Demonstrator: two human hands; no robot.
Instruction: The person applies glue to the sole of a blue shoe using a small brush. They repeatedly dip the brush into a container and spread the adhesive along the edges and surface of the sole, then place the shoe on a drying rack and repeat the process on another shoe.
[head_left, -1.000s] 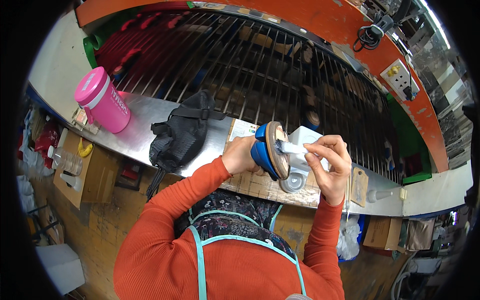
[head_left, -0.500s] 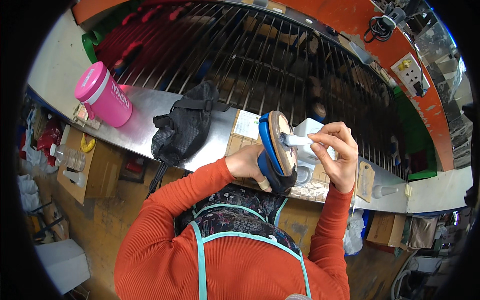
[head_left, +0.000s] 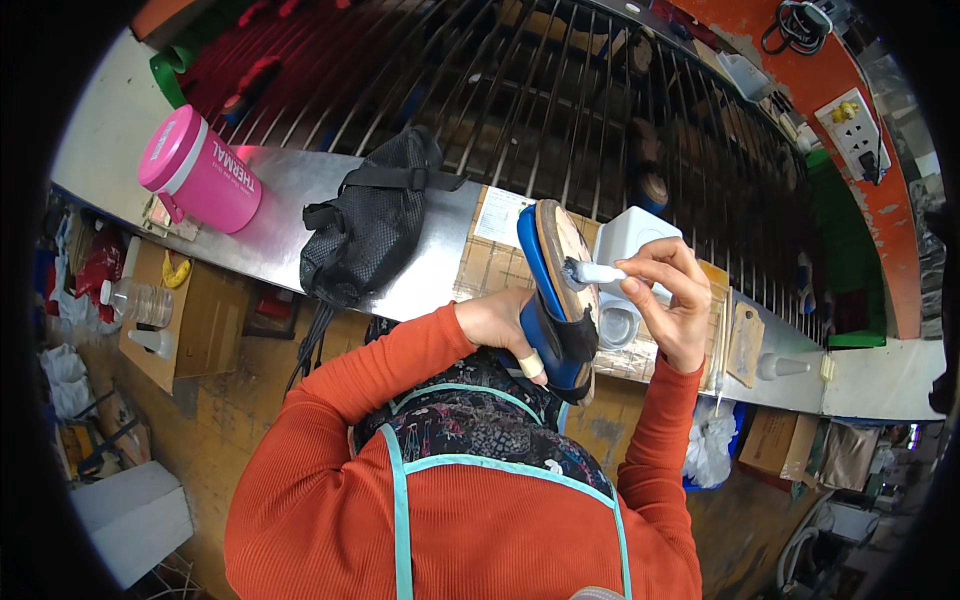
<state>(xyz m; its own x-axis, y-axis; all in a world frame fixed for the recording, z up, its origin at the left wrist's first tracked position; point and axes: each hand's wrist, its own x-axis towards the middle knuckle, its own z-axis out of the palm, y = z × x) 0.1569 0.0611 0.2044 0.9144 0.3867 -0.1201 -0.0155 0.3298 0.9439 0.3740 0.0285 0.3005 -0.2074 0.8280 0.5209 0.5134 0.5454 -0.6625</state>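
Note:
A blue shoe (head_left: pixel 538 262) with a black patch on its lower part is tilted up in front of me, its pale, dark-edged underside turned to the right. My left hand (head_left: pixel 503 328) grips the shoe by its near left side, with a tan wrap around one finger. Between the fingertips of my right hand (head_left: pixel 675 298) is a white brush (head_left: pixel 602 273), whose dark bristles touch the shoe's underside. Behind that hand stands a white plastic container (head_left: pixel 632 228), and a clear round cup (head_left: pixel 619 325) sits by it on the bench.
Beyond the metal bench edge (head_left: pixel 285 185) runs a rack of parallel metal rods (head_left: pixel 480 120) with shoes lower down. A black mesh bag (head_left: pixel 370 235) and a pink thermal mug (head_left: pixel 225 190) stand at left. At right lie a wooden tag-shaped board (head_left: pixel 745 345) and a translucent nozzle (head_left: pixel 785 366).
The shoe has turned slightly, showing more of its near end, and the brush touches a spot a little further down its underside. Both hands keep their holds. The whole view has shifted slightly.

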